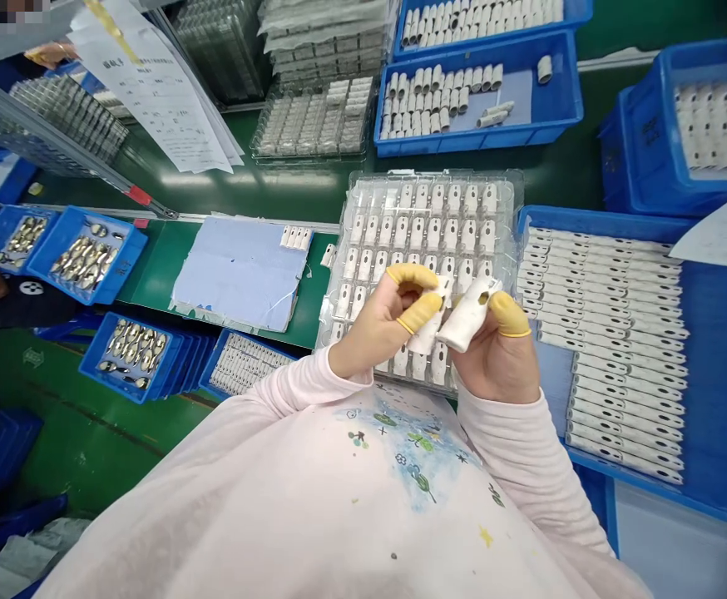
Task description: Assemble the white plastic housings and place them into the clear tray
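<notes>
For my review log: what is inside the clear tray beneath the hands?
White pieces with dark holes fill rows in the clear tray. What the left hand and right hand cover can't be seen.

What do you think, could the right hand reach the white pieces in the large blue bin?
Probably yes: only the bin's rim seems between the right hand and those white pieces, though it holds another piece.

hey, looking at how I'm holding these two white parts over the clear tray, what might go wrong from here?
The left hand and right hand hold their white parts very close together, so these might knock and chip.

Both are above the clear tray, so a slipping grip could drop one onto the parts standing in it.

A loose piece lies just outside the tray's left edge; a sleeve could brush it away.
</notes>
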Action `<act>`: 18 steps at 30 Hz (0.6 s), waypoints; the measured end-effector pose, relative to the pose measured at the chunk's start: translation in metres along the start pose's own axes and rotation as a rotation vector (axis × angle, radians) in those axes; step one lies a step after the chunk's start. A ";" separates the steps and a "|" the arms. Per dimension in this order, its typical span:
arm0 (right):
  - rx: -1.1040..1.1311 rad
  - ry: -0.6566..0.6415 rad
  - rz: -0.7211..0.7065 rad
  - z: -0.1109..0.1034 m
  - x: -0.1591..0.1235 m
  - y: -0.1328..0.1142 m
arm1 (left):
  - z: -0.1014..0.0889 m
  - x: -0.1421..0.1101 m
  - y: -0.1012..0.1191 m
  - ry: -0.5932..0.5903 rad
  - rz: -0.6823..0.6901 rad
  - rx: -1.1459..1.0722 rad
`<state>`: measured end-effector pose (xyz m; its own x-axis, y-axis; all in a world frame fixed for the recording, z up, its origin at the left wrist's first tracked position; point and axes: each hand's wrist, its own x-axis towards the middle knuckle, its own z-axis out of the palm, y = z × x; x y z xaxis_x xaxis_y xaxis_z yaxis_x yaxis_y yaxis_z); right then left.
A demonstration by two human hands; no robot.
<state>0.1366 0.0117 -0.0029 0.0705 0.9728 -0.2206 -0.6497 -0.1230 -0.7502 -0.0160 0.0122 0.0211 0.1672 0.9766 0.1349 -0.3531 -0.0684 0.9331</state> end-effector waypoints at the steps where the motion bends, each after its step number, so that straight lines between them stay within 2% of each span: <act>1: -0.069 -0.030 -0.035 -0.003 0.005 0.000 | -0.008 0.005 -0.007 0.001 0.012 0.001; 5: -0.358 -0.156 -0.167 -0.013 0.046 0.003 | -0.055 0.036 -0.031 -0.072 -0.119 0.099; 8: -0.684 -0.174 -0.190 -0.010 0.101 0.009 | -0.092 0.077 -0.044 0.018 -0.171 0.298; 9: -0.807 -0.156 -0.189 -0.006 0.123 0.011 | -0.104 0.094 -0.047 0.055 -0.176 0.388; 11: -0.883 -0.111 -0.188 0.007 0.171 0.017 | -0.124 0.132 -0.054 0.112 -0.163 0.599; 14: -0.967 -0.037 -0.199 0.031 0.238 0.026 | -0.148 0.191 -0.063 0.116 -0.137 0.707; 16: -1.015 -0.035 -0.204 0.045 0.271 0.033 | -0.160 0.225 -0.067 0.098 -0.123 0.769; 18: -1.069 -0.046 -0.212 0.056 0.292 0.041 | -0.170 0.252 -0.072 0.082 -0.119 0.834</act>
<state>0.0883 0.3014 -0.0636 0.0609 0.9980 -0.0164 0.3681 -0.0377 -0.9290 -0.1046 0.2976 -0.0687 0.0818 0.9963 0.0253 0.4634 -0.0605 0.8841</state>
